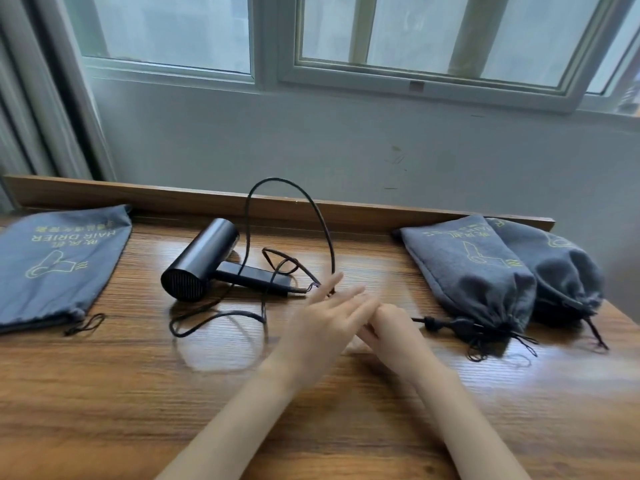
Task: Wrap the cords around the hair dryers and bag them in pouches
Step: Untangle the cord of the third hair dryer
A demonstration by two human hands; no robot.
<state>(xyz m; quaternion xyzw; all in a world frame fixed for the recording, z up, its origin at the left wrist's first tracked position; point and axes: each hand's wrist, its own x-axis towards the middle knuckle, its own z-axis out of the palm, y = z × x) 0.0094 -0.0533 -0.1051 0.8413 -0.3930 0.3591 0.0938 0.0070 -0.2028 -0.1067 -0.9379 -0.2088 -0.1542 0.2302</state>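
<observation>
While above wooden desk (pixel 104 393) under windows (pixel 166 29), left hand (pixel 325 317) fingers straight, right hand (pixel 393 329) fingers clamped on cord (pixel 429 322).

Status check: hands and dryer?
Left hand open beside cord. Right hand grips cord near plug. Hair dryer on table, cord unwrapped. Nothing blocking.

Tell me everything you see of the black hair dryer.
The hair dryer is black and plastic-looking: a round barrel with a grilled end facing near-left and a flat handle pointing right. It lies on its side on the wooden table, not bagged. Its cord is unwrapped, arching up from the handle's end and trailing loose over the table. The right hand grips the cord near the plug; the left hand is open beside the handle's end.
</observation>
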